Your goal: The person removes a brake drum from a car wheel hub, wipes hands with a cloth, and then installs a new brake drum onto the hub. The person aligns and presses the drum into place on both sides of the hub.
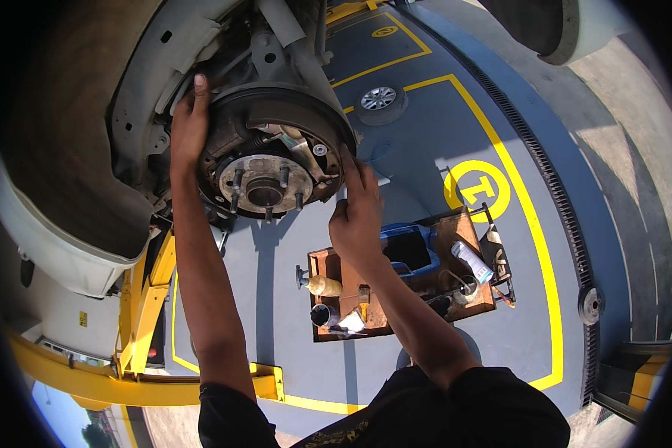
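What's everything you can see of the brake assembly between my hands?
The brake assembly is round, dark and metal-looking, with a curved rim. Its grimy grey hub has five protruding studs; a spring shows behind it. It is mounted on the vehicle, no wheel fitted. Your right hand appears to touch its right edge; your left hand is at its left edge.

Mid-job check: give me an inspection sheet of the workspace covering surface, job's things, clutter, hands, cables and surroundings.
Surface: blue-grey floor, part sunlit, with painted yellow marking.
Job's things: brake assembly exposed around a wheel hub, studs bare.
Clutter: brown tray holding blue container, brush, yellowish bottle and white can.
Hands: left hand at the assembly's left edge, fingers mostly hidden; right hand at its right edge.
Cables: nothing clearly seen.
Surroundings: yellow frame lower left; wheel lying beyond.
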`<state>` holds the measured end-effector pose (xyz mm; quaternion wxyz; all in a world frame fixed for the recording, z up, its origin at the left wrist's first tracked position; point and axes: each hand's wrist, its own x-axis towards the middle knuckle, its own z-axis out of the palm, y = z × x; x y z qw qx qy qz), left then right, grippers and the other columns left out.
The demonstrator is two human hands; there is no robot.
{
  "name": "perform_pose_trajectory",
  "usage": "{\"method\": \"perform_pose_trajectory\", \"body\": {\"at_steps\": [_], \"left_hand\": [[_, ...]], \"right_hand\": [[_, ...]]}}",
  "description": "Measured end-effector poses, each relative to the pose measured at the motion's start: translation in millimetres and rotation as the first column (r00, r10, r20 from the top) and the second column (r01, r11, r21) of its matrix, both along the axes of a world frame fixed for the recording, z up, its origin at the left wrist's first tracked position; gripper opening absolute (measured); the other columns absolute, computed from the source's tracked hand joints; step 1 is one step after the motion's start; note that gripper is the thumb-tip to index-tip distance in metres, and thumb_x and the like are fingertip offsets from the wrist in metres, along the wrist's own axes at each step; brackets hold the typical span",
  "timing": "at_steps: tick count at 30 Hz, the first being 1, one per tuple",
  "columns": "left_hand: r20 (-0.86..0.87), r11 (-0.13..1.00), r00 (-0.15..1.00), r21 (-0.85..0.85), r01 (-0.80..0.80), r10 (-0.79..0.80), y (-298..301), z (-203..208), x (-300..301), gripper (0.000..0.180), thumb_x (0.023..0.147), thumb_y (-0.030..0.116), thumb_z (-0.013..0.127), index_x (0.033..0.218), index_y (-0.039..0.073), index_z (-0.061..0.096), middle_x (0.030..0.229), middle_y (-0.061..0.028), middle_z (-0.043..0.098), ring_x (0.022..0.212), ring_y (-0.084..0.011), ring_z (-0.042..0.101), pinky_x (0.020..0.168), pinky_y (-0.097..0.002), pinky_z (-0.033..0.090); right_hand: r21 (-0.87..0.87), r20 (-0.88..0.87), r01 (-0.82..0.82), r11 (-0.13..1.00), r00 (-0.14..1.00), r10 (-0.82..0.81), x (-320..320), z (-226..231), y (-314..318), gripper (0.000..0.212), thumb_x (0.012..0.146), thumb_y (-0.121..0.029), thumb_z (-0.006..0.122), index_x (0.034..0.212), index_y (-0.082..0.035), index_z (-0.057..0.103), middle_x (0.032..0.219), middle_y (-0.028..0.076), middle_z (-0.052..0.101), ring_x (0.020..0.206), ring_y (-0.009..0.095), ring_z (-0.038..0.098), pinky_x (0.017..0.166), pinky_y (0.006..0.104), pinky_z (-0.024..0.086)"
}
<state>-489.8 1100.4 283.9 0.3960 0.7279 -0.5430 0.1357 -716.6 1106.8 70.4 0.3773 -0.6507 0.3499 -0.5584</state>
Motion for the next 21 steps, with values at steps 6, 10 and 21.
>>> {"method": "perform_pose_trajectory", "body": {"at_steps": [6, 10, 21], "left_hand": [[-0.124, 0.999, 0.992, 0.034, -0.03, 0.034, 1.3, -0.3, -8.5, 0.098, 0.102, 0.084, 0.041, 0.135, -0.002, 0.073, 0.129, -0.0254, 0.074, 0.122, -0.032, 0.068, 0.112, -0.0397, 0.046], [-0.004, 0.999, 1.0, -0.031, -0.012, 0.012, 2.8, 0.3, -6.5, 0.094, 0.102, 0.084, 0.041, 0.135, 0.003, 0.075, 0.134, -0.0244, 0.072, 0.129, -0.0338, 0.066, 0.114, -0.0412, 0.044], [0.057, 1.0, 0.998, -0.009, -0.026, 0.026, 0.1, -1.1, 3.0, 0.095, 0.097, 0.091, 0.037, 0.132, 0.013, 0.078, 0.128, -0.0224, 0.076, 0.131, -0.0423, 0.065, 0.114, -0.0472, 0.045]], "right_hand": [[-0.314, 0.012, 0.104, 0.944, 0.994, -0.105, 1.8, 9.9, -6.9, 0.087, 0.08, 0.006, 0.062, 0.164, -0.007, 0.042, 0.149, 0.016, 0.053, 0.137, 0.037, 0.053, 0.098, 0.0578, 0.042], [0.051, -0.028, -0.047, 0.998, 0.998, 0.049, 2.0, 25.1, -8.4, 0.089, 0.077, 0.007, 0.062, 0.163, -0.008, 0.044, 0.152, 0.015, 0.05, 0.14, 0.036, 0.05, 0.098, 0.0577, 0.041], [-0.388, -0.256, 0.171, 0.906, 0.924, -0.285, 11.8, 74.3, -0.4, 0.089, 0.075, -0.001, 0.075, 0.159, -0.012, 0.047, 0.146, 0.006, 0.053, 0.136, 0.028, 0.053, 0.097, 0.0609, 0.039]]}}
